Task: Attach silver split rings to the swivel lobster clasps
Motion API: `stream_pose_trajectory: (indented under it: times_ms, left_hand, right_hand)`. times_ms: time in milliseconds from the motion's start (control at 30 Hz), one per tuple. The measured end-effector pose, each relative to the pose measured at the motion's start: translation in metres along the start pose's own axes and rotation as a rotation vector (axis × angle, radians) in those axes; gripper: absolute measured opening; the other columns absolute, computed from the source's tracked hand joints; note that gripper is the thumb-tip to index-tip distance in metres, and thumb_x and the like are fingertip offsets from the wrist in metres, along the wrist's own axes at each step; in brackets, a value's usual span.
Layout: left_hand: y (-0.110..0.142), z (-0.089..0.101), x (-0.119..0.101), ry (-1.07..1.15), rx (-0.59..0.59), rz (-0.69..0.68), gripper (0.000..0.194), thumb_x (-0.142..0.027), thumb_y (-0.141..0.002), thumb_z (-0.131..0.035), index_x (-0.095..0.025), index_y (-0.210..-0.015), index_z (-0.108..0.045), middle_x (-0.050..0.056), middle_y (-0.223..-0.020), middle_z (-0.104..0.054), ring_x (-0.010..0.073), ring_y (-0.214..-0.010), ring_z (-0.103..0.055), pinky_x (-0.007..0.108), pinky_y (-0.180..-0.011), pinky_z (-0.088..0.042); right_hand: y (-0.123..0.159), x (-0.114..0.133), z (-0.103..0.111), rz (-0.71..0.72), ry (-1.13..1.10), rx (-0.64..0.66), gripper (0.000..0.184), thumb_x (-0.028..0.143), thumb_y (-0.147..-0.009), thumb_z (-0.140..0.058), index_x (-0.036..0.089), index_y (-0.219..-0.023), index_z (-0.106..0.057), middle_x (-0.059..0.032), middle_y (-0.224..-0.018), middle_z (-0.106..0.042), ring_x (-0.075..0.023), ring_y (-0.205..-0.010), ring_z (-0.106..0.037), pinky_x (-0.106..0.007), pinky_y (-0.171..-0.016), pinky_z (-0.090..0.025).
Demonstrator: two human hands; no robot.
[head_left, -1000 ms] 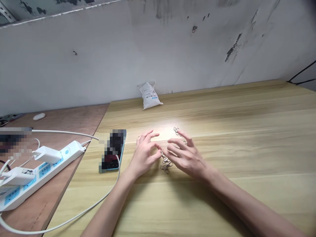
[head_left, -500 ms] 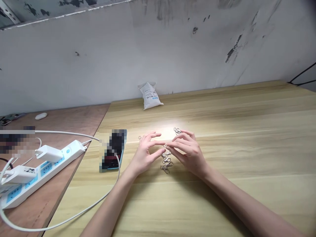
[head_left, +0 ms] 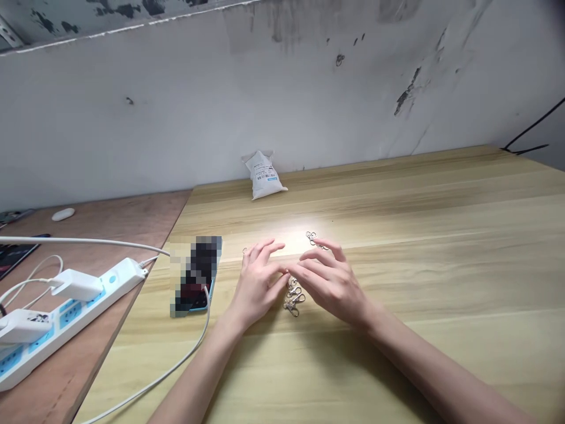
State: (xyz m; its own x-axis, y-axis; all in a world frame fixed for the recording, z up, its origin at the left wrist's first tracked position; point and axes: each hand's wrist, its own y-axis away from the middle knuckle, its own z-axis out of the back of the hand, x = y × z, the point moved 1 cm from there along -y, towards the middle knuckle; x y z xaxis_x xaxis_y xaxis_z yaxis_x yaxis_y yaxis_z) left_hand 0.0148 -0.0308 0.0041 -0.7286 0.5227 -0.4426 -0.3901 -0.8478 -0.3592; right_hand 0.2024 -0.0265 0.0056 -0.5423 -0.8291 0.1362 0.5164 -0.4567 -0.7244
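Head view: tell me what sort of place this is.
Probably a makeshift workroom rather than a finished room: a scuffed white wall, a light wood-grain table, and a power strip with chargers on a plywood bench.

We see only pixelated blur on the phone (head_left: pixel 196 275). The right hand (head_left: pixel 331 284) hides part of the swivel clasps (head_left: pixel 293 297).
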Motion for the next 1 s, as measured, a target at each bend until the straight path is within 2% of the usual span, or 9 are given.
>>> stream_pose_trajectory:
  times_ms: [67, 167, 233, 400, 467, 600, 767, 1000]
  left_hand:
    - [0.000, 0.003, 0.006, -0.120, -0.001, -0.037, 0.010, -0.023, -0.088, -0.062, -0.024, -0.084, -0.071, 0.007, -0.133, -0.058, 0.0310, -0.131, -0.043, 0.057, -0.105, -0.036]
    - [0.000, 0.015, 0.024, -0.240, -0.106, -0.007, 0.013, -0.023, -0.089, -0.060, -0.025, -0.087, -0.073, 0.008, -0.130, -0.060, 0.0315, -0.131, -0.044, 0.055, -0.103, -0.037]
    - [0.000, 0.022, 0.035, -0.304, -0.108, 0.022, 0.016, -0.025, -0.090, -0.058, -0.025, -0.089, -0.074, 0.008, -0.130, -0.060, 0.0328, -0.130, -0.045, 0.055, -0.100, -0.039]
    - [0.002, 0.024, 0.045, -0.340, -0.020, 0.053, 0.016, -0.025, -0.090, -0.058, -0.025, -0.087, -0.074, 0.008, -0.128, -0.061, 0.0322, -0.130, -0.045, 0.054, -0.103, -0.037]
    - [0.003, 0.021, 0.044, -0.332, 0.006, 0.049, 0.015, -0.024, -0.090, -0.058, -0.025, -0.088, -0.073, 0.008, -0.128, -0.060, 0.0314, -0.130, -0.046, 0.053, -0.103, -0.038]
    - [0.003, 0.017, 0.041, -0.310, 0.041, 0.050, 0.016, -0.021, -0.089, -0.057, -0.025, -0.090, -0.072, 0.008, -0.129, -0.059, 0.0304, -0.130, -0.045, 0.052, -0.101, -0.039]
    - [0.003, 0.019, 0.041, -0.263, 0.003, 0.062, 0.019, -0.018, -0.088, -0.054, -0.024, -0.096, -0.070, 0.009, -0.129, -0.058, 0.0301, -0.130, -0.045, 0.053, -0.103, -0.038]
    - [0.002, 0.017, 0.039, -0.188, -0.015, 0.059, 0.016, -0.021, -0.090, -0.054, -0.024, -0.097, -0.068, 0.009, -0.127, -0.058, 0.0294, -0.129, -0.045, 0.052, -0.102, -0.040]
  right_hand:
    - [0.000, 0.000, -0.003, -0.001, -0.016, 0.064, 0.021, 0.012, -0.095, -0.050, 0.021, -0.102, -0.067, -0.0010, -0.080, -0.071, -0.0166, -0.082, -0.059, -0.042, -0.101, -0.037]
    - [0.004, -0.006, -0.010, 0.005, -0.071, 0.226, 0.021, 0.020, -0.097, -0.049, 0.020, -0.090, -0.069, -0.0038, -0.082, -0.068, -0.0173, -0.080, -0.055, -0.038, -0.090, -0.041]
    - [0.007, -0.012, -0.013, -0.027, -0.114, 0.274, 0.022, 0.024, -0.097, -0.050, 0.021, -0.088, -0.070, -0.0046, -0.086, -0.067, -0.0175, -0.082, -0.054, -0.037, -0.086, -0.041]
    - [0.013, -0.036, -0.011, -0.180, -0.133, 0.301, 0.019, 0.028, -0.096, -0.054, 0.022, -0.091, -0.071, -0.0053, -0.092, -0.065, -0.0191, -0.089, -0.055, -0.036, -0.084, -0.040]
    - [0.016, -0.049, -0.011, -0.264, -0.057, 0.306, 0.018, 0.028, -0.095, -0.054, 0.021, -0.093, -0.070, -0.0070, -0.096, -0.065, -0.0218, -0.093, -0.055, -0.037, -0.084, -0.040]
    - [0.020, -0.068, -0.016, -0.443, 0.142, 0.274, 0.022, 0.029, -0.094, -0.053, 0.019, -0.108, -0.067, -0.0112, -0.106, -0.062, -0.0257, -0.098, -0.055, -0.040, -0.084, -0.041]
    - [0.019, -0.067, -0.025, -0.412, 0.272, 0.281, 0.022, 0.031, -0.096, -0.050, 0.021, -0.107, -0.067, -0.0106, -0.106, -0.061, -0.0255, -0.098, -0.054, -0.039, -0.084, -0.039]
    - [0.012, -0.061, -0.025, -0.374, 0.306, 0.273, 0.020, 0.024, -0.095, -0.052, 0.019, -0.087, -0.069, -0.0091, -0.100, -0.064, -0.0240, -0.095, -0.055, -0.037, -0.084, -0.038]
